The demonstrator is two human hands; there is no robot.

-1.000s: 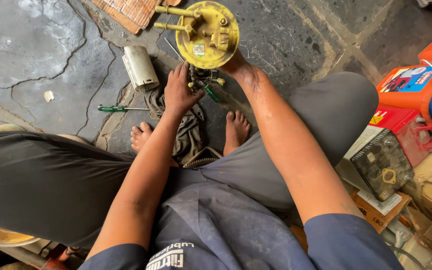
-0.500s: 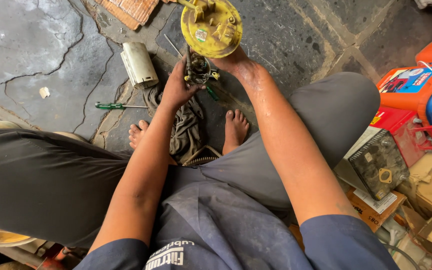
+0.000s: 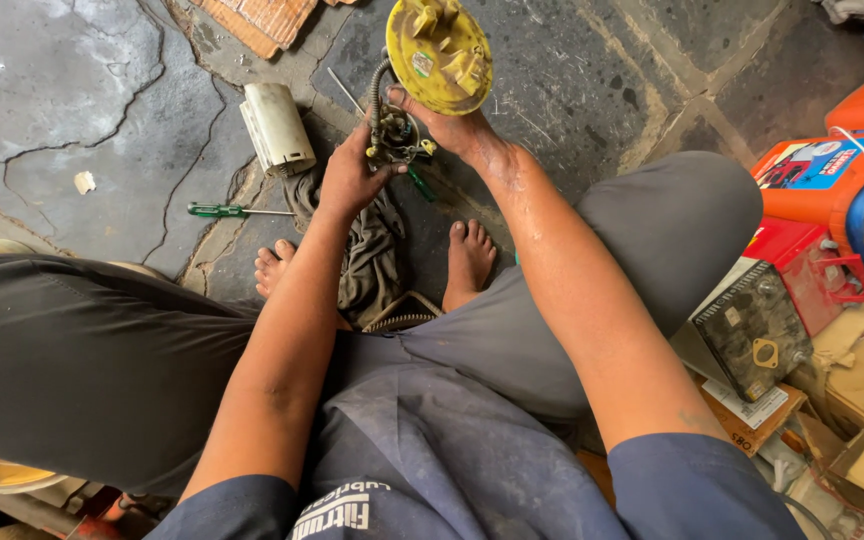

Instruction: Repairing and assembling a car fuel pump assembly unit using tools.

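Observation:
I sit above a cracked stone floor with both arms stretched out over my bare feet. My right hand (image 3: 457, 128) grips the underside of a round yellow pump assembly (image 3: 439, 52), its flange tipped up on edge. My left hand (image 3: 350, 175) is closed around the hose and wire cluster (image 3: 395, 135) hanging under that flange. A dark greasy rag (image 3: 372, 245) lies on the floor just under my left wrist, between my feet.
A white cylindrical canister (image 3: 278, 128) and a green-handled screwdriver (image 3: 227, 210) lie on the floor to the left. Orange and red containers (image 3: 832, 170), a dark box-shaped part (image 3: 752, 325) and cardboard crowd the right. A woven mat (image 3: 257, 20) lies at the top.
The yellow flange has tilted from lying nearly face-up to standing on edge. My left hand has moved up from below the assembly to close on the hose cluster.

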